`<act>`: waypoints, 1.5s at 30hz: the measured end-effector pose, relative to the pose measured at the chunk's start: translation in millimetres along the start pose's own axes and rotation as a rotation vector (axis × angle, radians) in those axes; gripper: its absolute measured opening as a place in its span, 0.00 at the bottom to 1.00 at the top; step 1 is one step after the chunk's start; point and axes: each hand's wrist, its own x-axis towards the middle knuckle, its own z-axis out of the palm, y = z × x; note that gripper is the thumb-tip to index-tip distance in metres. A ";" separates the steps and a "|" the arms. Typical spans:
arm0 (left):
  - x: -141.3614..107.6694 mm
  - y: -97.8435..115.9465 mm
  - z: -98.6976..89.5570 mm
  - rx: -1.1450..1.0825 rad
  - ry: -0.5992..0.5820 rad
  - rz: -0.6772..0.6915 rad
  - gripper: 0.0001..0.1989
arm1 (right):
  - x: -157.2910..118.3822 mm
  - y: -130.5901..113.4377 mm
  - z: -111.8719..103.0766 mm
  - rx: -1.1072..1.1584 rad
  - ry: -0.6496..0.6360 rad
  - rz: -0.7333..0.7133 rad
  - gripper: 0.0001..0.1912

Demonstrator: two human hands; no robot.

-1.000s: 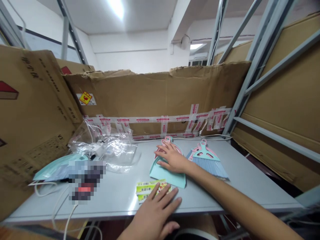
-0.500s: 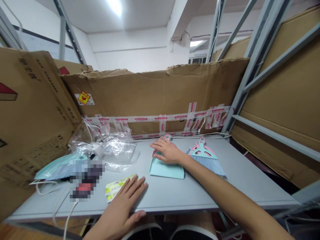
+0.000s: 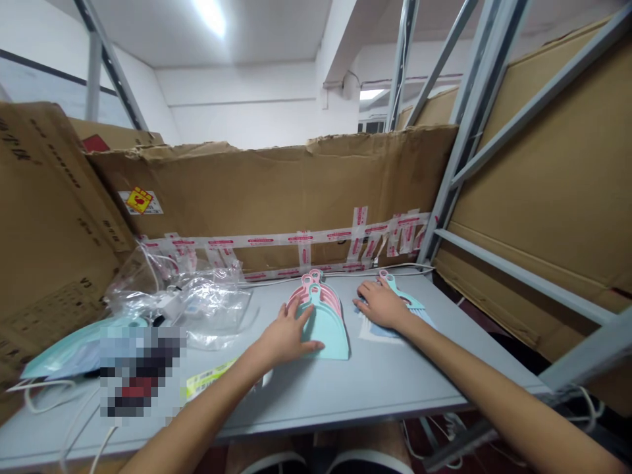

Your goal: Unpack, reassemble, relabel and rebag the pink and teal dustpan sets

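Observation:
Mint and pink dustpans (image 3: 326, 332) lie stacked on the grey table, their looped handles toward the back. My left hand (image 3: 289, 336) is at the left side of this stack, fingers spread over the top mint pan. To the right is a pile of small hand brushes (image 3: 419, 315) with blue bristles and mint and pink handles. Across the pile rests my right hand (image 3: 382, 306), palm down, fingers extended leftward and slightly apart. It covers much of the brushes' handles, and white bristles show below it.
Clear plastic bags (image 3: 212, 299) and a white plug (image 3: 169, 305) lie at the left, near a mint, bagged item (image 3: 81, 345). A yellow-green packet (image 3: 210, 378) is partly behind my left forearm. Cardboard (image 3: 276, 191) walls the back; a metal frame (image 3: 444, 191) stands right.
My right hand has moved from the dustpans rightward onto the brushes. My left hand has gone from the yellow-green packet up to the dustpans. The view has shifted slightly right.

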 end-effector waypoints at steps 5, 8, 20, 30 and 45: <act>28.3 40.2 11.1 0.031 0.033 -0.048 0.45 | -12.3 55.8 -6.1 0.064 0.015 -0.092 0.14; 43.4 67.8 21.0 0.031 0.029 -0.101 0.48 | -11.5 74.3 -7.1 0.087 0.017 -0.095 0.16; 48.7 72.7 23.5 -0.070 0.270 0.029 0.44 | 67.1 3.3 -7.5 0.462 0.345 0.076 0.22; -62.4 -100.4 -21.7 0.447 0.456 -0.547 0.53 | 39.8 -44.6 -3.5 0.421 0.406 -0.078 0.24; 10.6 -203.0 -103.8 0.589 0.656 -0.406 0.29 | 32.3 -46.5 0.5 0.484 0.392 -0.085 0.20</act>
